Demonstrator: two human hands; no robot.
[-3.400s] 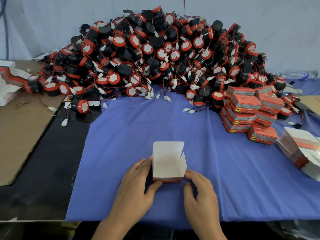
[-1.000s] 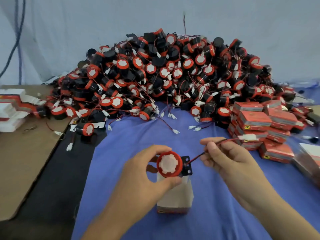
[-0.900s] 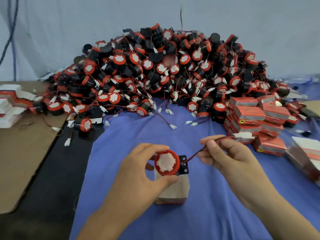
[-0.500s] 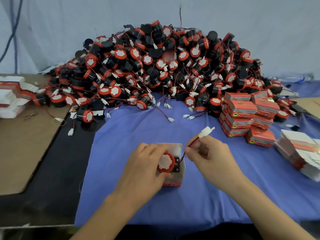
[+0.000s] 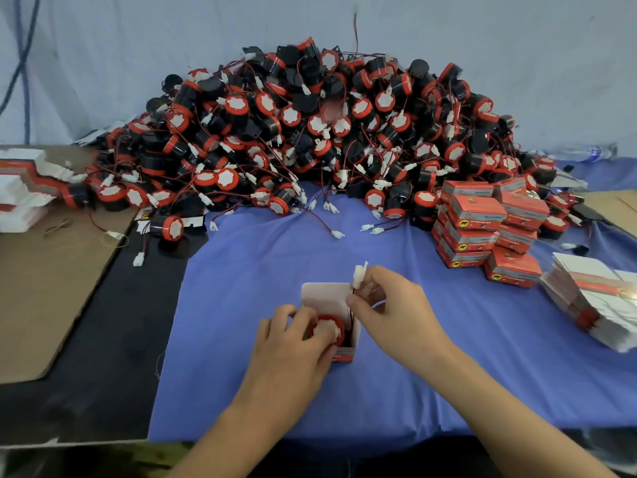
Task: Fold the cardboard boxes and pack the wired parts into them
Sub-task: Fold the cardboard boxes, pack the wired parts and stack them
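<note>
1. Just below the centre of the frame, the left hand had its fingers curled over the red-rimmed wired part and gripped it in the mouth of the open cardboard box, which stood on the blue cloth.
2. The right hand pinched the white connector between thumb and fingertips, above the box's right edge. The thin wire ran down from it into the box.
3. Likely risk: the connector and wire were outside the box, so a flap closed now could trap or kink the wire.
4. Likely risk: the light box was steadied only by the left hand, so a skewed push on the part could tip it or crush a wall.
5. Likely risk: a pull on the wire could lift the part out again.
6. The open box held that one part, which seemed only partly seated. How deep it sat was hidden by the fingers.
7. The closed red boxes, stacked right of centre, did not show their contents.
8. The flat unfolded blanks at the right edge held nothing.
9. The loose pile of parts filled the upper middle, unpacked.
</note>
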